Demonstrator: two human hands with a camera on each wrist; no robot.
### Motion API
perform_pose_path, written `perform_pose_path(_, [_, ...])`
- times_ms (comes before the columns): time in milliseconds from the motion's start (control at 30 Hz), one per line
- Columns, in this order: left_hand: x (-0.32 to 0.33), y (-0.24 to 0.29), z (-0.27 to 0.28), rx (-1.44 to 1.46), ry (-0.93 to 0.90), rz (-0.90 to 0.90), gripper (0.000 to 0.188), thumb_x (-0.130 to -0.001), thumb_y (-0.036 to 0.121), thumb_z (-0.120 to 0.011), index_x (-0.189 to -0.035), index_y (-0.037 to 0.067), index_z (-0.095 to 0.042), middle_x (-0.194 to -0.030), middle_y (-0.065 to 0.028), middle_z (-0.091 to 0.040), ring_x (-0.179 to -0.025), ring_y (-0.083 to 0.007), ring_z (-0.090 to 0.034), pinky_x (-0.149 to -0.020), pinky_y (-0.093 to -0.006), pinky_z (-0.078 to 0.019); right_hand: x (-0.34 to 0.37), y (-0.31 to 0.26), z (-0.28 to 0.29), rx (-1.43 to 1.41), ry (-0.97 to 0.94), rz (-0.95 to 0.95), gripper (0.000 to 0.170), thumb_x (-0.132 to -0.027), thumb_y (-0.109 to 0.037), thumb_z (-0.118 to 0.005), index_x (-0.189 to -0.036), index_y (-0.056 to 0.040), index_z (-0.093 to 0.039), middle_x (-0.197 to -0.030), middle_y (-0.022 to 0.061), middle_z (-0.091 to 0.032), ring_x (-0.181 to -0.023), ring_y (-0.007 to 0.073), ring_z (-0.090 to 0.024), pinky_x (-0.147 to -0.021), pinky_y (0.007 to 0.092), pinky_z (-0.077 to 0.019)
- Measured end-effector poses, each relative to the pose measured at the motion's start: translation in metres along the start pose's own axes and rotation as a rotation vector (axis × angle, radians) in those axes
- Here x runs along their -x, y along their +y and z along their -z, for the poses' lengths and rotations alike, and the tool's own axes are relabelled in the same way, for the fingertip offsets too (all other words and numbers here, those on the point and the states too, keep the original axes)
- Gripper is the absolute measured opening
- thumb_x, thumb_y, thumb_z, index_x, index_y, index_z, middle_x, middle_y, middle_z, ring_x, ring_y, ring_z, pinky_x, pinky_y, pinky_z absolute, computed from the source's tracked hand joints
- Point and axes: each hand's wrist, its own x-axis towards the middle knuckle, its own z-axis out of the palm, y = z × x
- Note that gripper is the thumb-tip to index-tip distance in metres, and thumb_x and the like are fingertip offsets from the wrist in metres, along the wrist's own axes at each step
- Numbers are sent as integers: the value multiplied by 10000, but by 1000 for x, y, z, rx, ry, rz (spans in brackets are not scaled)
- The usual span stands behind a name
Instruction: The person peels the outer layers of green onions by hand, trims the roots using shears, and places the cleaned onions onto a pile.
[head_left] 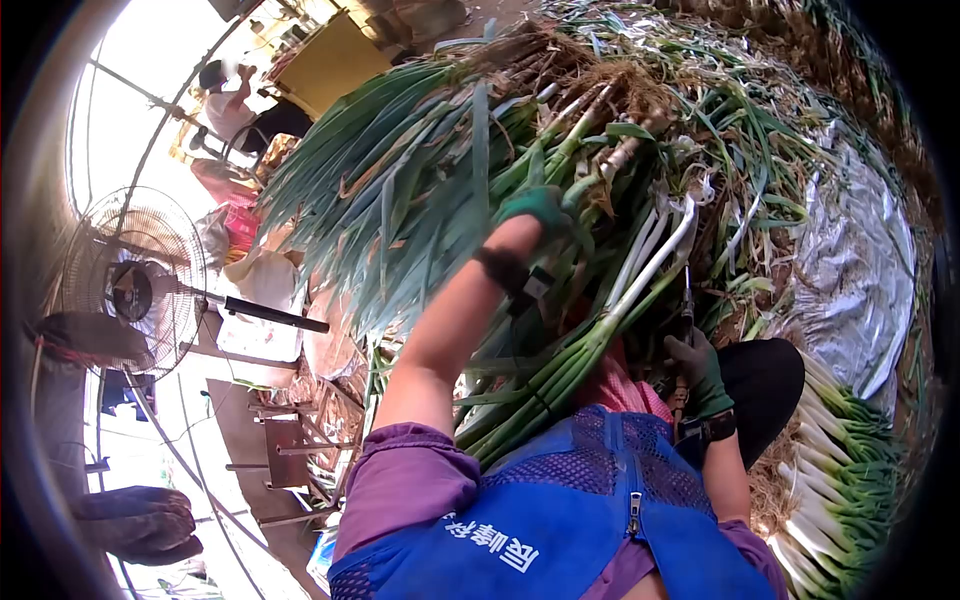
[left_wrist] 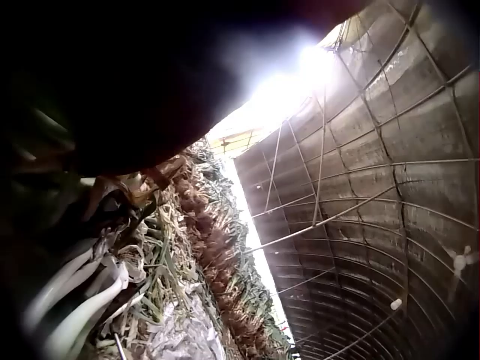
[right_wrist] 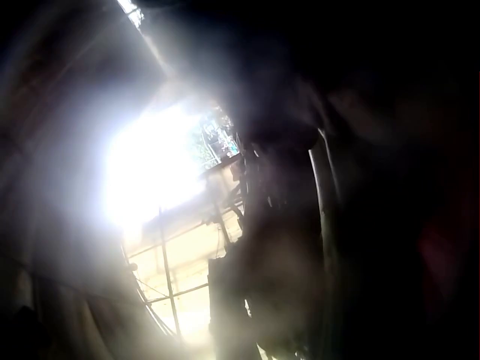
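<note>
Clock positions refer to the head view. The left hand in a green glove (head_left: pixel 540 208), near 1 o'clock, reaches to a thick, pale-green onion stalk with a brown rooted end (head_left: pixel 610 165). Leaves and blur cover its fingertips, so whether it grips cannot be told. The right hand in a grey-green glove (head_left: pixel 697 372), between 3 and 4 o'clock, is clamped on a slim dark tool with a thin metal tip (head_left: pixel 688 305). The hands are apart; between them lies a bundle of long white-and-green onion stalks (head_left: pixel 598 338), white ends toward 2 o'clock, leaves toward 6.

Handling (judged): each stalk should be light; the white shank firm, smooth and possibly slippery; the leaves limp and easily torn or creased. Hold at the lower shank, near the roots.

Visibility: the left wrist view is largely blacked out, with white stems at 8 o'clock. Glare and shadow obscure the right wrist view; no hand is distinguishable.
</note>
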Motion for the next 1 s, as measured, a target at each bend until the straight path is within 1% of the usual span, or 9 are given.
perform_pose_path(133, [49, 9, 26, -149, -193, 2, 554, -731, 482, -744, -1151, 124, -703, -1094, -174, -704, -1025, -346, -664, -906, -409, -507, -9, 17, 0, 44, -47, -14, 437, -867, -313, -727, -1162, -17, -596, -832, 7, -601, -630, 118, -603, -586, 275, -505])
perform_pose_path(267, [30, 2, -21, 0, 35, -83, 686, -752, 551, -715, -1277, 119, -621, -1162, -157, -682, -1083, -367, -642, -954, -436, -483, -14, 21, -6, 41, -94, -6, 392, -880, -282, -720, -1147, -25, -593, -810, 2, -596, -613, 116, -599, -571, 274, -498])
perform_pose_path(367, [13, 29, -50, -418, 327, -297, 582, -792, 514, -678, -1232, 135, -640, -1161, -154, -681, -1099, -351, -647, -943, -440, -498, -20, 32, -9, 70, -89, 20, 347, -884, -253, -718, -1118, -31, -591, -800, -2, -592, -602, 112, -594, -561, 274, -494])
perform_pose_path(467, [-34, 24, -92, -272, 91, -49, 420, -887, 358, -590, -1260, 179, -663, -1225, -125, -691, -1088, -327, -681, -889, -476, -538, -17, 34, -9, 67, -65, 48, 322, -881, -233, -723, -1098, -37, -589, -796, -5, -589, -600, 108, -588, -556, 272, -491])
perform_pose_path(567, [-50, 14, -92, -376, 91, -79, 421, -806, 364, -639, -1146, 122, -694, -1119, -165, -711, -1014, -333, -698, -847, -444, -558, -17, 40, -2, 58, -37, 48, 312, -884, -238, -718, -1093, -42, -592, -797, -7, -587, -607, 107, -582, -562, 270, -490])
perform_pose_path(733, [6, 41, 26, -202, -80, -63, 441, -730, 355, -734, -1100, 113, -739, -989, -149, -736, -888, -317, -712, -846, -406, -553, -11, 28, 1, 53, -63, 41, 425, -834, -306, -745, -1096, 7, -627, -852, 48, -654, -729, 137, -621, -661, 318, -515])
perform_pose_path(767, [-1, 32, 38, -62, -164, -200, 443, -728, 381, -756, -1042, 69, -754, -911, -140, -738, -813, -250, -701, -792, -376, -553, -14, 29, -1, 29, -81, 74, 420, -834, -314, -742, -1083, 5, -628, -845, 45, -653, -725, 136, -622, -658, 319, -514])
perform_pose_path(800, [1, 36, 41, 123, -206, -152, 411, -762, 368, -757, -991, 27, -759, -859, -113, -734, -766, -181, -674, -759, -331, -545, -14, 32, 0, 6, -87, 99, 416, -835, -322, -739, -1069, 3, -629, -838, 43, -652, -722, 136, -623, -656, 320, -514])
perform_pose_path(1000, [-23, 24, -56, 647, -503, -169, 282, -842, 254, -736, -1017, 33, -760, -883, -57, -741, -779, -139, -672, -754, -297, -544, -14, 24, -3, 218, -69, 0, 538, -797, -382, -733, -1149, 9, -618, -871, 90, -658, -755, 159, -633, -696, 339, -520])
